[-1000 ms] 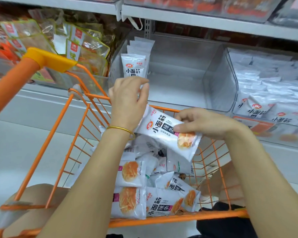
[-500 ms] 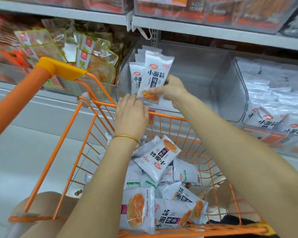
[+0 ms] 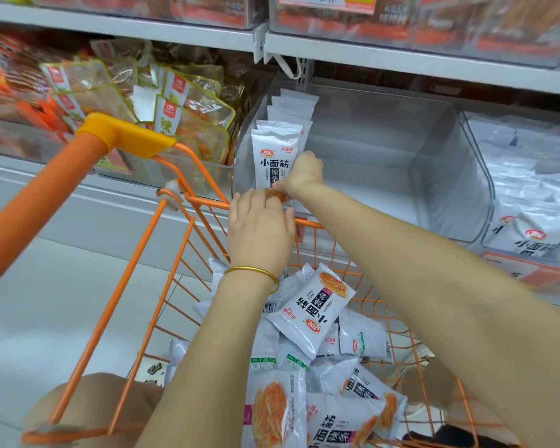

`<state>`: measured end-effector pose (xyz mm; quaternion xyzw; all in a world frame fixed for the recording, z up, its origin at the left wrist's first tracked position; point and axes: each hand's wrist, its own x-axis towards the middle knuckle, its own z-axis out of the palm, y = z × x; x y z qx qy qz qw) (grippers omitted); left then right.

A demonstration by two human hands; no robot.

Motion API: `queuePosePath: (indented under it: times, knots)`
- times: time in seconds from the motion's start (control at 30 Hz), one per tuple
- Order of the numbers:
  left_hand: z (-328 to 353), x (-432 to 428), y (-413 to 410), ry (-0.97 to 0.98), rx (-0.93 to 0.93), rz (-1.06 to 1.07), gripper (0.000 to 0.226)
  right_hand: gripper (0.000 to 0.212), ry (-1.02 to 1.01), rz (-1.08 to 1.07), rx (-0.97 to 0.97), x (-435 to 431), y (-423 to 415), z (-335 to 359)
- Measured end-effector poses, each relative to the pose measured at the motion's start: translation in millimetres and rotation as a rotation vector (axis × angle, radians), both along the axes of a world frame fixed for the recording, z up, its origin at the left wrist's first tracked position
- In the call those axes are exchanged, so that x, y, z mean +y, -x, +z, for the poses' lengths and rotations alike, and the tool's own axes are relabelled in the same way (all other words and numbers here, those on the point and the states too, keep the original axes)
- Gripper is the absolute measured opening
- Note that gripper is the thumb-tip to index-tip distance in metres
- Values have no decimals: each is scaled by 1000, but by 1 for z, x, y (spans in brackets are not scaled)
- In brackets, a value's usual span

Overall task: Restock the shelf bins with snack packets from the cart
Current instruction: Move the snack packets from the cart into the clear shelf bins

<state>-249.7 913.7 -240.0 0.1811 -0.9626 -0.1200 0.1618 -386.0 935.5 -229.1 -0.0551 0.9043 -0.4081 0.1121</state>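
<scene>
A white snack packet [image 3: 274,156] with black lettering stands upright at the front of a short row inside the clear shelf bin [image 3: 443,176]. My right hand [image 3: 304,173] grips its lower right edge inside the bin. Just below, my left hand [image 3: 259,227] reaches over the cart's front rim, its straight fingers touching the packet's bottom edge. The orange wire cart [image 3: 191,202] beneath my arms holds several matching packets [image 3: 311,310] in a loose heap.
The bin's right part has no packets in it. A neighbouring bin [image 3: 530,202] on the right is full of the same white packets. On the left, green-edged packets [image 3: 188,124] fill another bin behind the cart handle [image 3: 123,134]. An upper shelf hangs overhead.
My right hand has carried the packet from above the cart forward and down into the bin, standing it against the row. My left hand has stayed at the cart's front rim, fingers now under the packet.
</scene>
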Motion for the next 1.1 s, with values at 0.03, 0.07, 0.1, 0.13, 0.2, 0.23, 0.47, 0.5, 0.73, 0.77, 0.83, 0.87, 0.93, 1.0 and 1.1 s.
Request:
queuePosePath:
  times: [0.03, 0.07, 0.1, 0.13, 0.2, 0.23, 0.47, 0.5, 0.73, 0.77, 0.83, 0.87, 0.93, 1.0, 1.1]
  knots:
    - [0, 0, 0, -2, -5, 2, 56, 71, 11, -15, -12, 0, 1, 0]
    - [0, -1, 1, 1, -8, 5, 57, 71, 19, -22, -29, 0, 1, 1]
    - [-1, -1, 1, 6, -7, 9, 58, 71, 24, -23, -43, 0, 2, 1]
    - [-2, -1, 2, 15, -1, 9, 62, 70, 26, -22, -52, 1, 1, 1]
    - [-3, -1, 2, 33, 17, 2, 71, 69, 20, -16, -60, 5, 1, 1]
    - [-3, -1, 2, 40, 22, -3, 72, 67, 19, -10, -60, 6, 2, 1]
    - [-2, -2, 2, 25, -26, -5, 51, 19, 62, 84, -52, 16, 0, 1]
    - [-3, -1, 2, 29, -24, -4, 51, 19, 70, 84, -55, 16, 0, 1]
    - [-2, 1, 1, 25, 61, 2, 63, 25, 83, 100, -99, 21, -1, 1]
    - [-3, 1, 1, 28, 63, -2, 64, 26, 86, 102, -98, 22, -2, 2]
    - [-2, 1, 1, 25, 45, -3, 60, 27, 84, 102, -94, 23, -2, 3]
    - [-1, 1, 1, 16, 38, -4, 56, 27, 84, 100, -96, 24, -2, 4]
    - [-1, 1, 0, 9, 35, -8, 52, 27, 71, 107, -104, 26, -2, 6]
    - [0, 1, 0, 9, 41, -10, 49, 27, 63, 107, -92, 29, -5, 12]
    - [1, 0, 0, -20, 65, -18, 36, 40, 29, 132, 92, 47, -17, 32]
